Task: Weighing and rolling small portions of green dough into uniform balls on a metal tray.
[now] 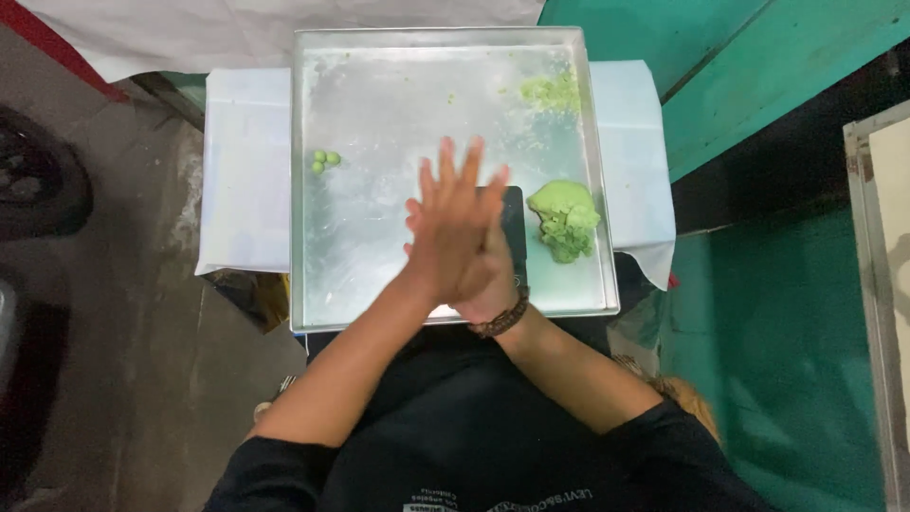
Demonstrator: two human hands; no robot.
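**Hands pressed palm to palm over the metal tray**

- Left hand (453, 223) is laid on top, fingers fully extended and slightly fanned, tips pointed away from the body. Palm is faced down onto the other hand.
- Right hand (488, 284) is placed underneath, mostly covered; only its edge, part of the fingers and the wrist are seen. A dark beaded bracelet (500, 319) is worn on that wrist.
- Both hands are flat, not curled. Whether anything is trapped between the palms cannot be told; the contact area is hidden.
- The hands are held above the near half of a square metal tray (313, 284), partly over a small black flat item (515, 228) that is set on the tray. What that item is cannot be made out, as it is mostly covered.
- A lump of green dough (565, 220) is seen on the tray just to the right of the hands, near the right rim, not touched by either hand.
- Three small green balls (324, 160) are grouped near the tray's left rim, well apart from the hands.
- Green crumbs (550, 92) are smeared in the far right corner of the tray.
- The tray is carried on a small desk covered with a white cloth (245, 171).
- Black sleeves are worn; forearms are bare.
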